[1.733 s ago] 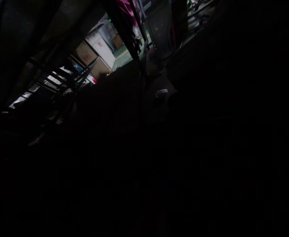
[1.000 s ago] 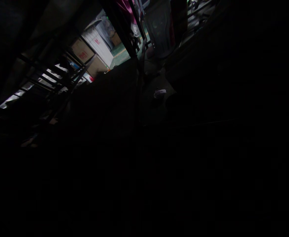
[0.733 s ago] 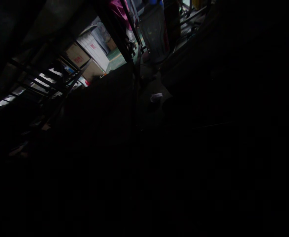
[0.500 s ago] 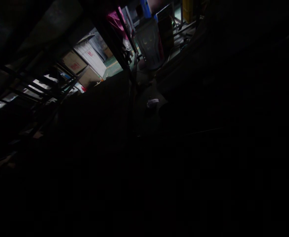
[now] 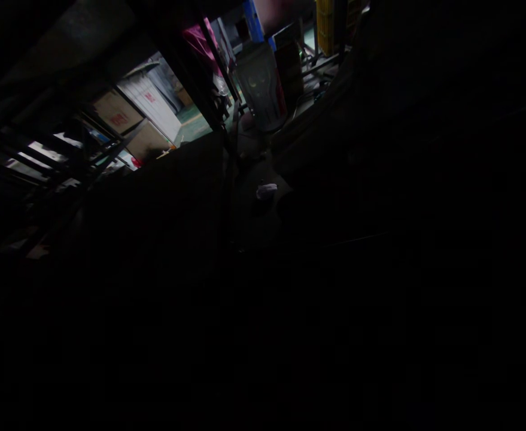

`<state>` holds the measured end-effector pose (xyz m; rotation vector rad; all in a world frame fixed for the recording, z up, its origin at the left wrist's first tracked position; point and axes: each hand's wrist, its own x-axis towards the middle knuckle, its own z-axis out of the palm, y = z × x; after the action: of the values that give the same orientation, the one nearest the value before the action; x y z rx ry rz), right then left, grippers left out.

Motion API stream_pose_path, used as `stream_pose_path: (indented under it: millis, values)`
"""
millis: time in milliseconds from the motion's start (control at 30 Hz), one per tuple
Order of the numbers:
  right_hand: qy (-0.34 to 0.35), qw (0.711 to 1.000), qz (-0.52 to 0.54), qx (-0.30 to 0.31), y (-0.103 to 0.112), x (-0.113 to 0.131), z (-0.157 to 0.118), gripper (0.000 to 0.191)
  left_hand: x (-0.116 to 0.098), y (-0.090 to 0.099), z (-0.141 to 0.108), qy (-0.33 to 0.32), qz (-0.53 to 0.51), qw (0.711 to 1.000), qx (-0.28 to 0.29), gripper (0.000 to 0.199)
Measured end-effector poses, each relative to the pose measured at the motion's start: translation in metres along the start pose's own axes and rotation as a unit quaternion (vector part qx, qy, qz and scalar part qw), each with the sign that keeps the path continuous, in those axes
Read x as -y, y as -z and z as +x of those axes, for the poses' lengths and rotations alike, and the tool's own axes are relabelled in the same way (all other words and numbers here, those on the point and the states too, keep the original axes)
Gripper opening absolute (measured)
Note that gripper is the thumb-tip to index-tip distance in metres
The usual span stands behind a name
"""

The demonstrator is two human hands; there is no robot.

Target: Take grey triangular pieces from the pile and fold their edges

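Most of the head view is black, and neither my left hand nor my right hand can be made out in it. A small pale crumpled piece (image 5: 267, 191) lies on a dark surface near the middle; its kind is too dim to tell. Beyond it stands a greyish, translucent bin-like container (image 5: 261, 84). The whole scene looks tilted.
Cardboard boxes with red print (image 5: 118, 112) and a white panel (image 5: 149, 99) stand at the upper left on a green floor (image 5: 194, 123). Dark metal bars (image 5: 51, 157) cross the left side. Pink cloth (image 5: 203, 45) hangs near a yellow crate (image 5: 325, 27).
The whole view has shifted, so the boxes, the container and the pale piece now appear a little further left. No object has visibly moved by itself.
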<state>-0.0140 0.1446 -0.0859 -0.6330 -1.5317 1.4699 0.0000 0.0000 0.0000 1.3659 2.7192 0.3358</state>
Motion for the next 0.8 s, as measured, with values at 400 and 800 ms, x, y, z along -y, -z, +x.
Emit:
stream_pose_path:
  millis: [400, 800]
  values:
    - [0.033, 0.950, -0.218, -0.221, 0.140, -0.049, 0.028, 0.037, -0.074, -0.008, 0.122, -0.185, 0.000, 0.978, -0.100, 0.031]
    - [0.053, 0.904, -0.342, -0.251, 0.156, -0.081, 0.030, 0.042, -0.147, -0.032, 0.255, -0.285, 0.128, 0.948, -0.061, 0.033]
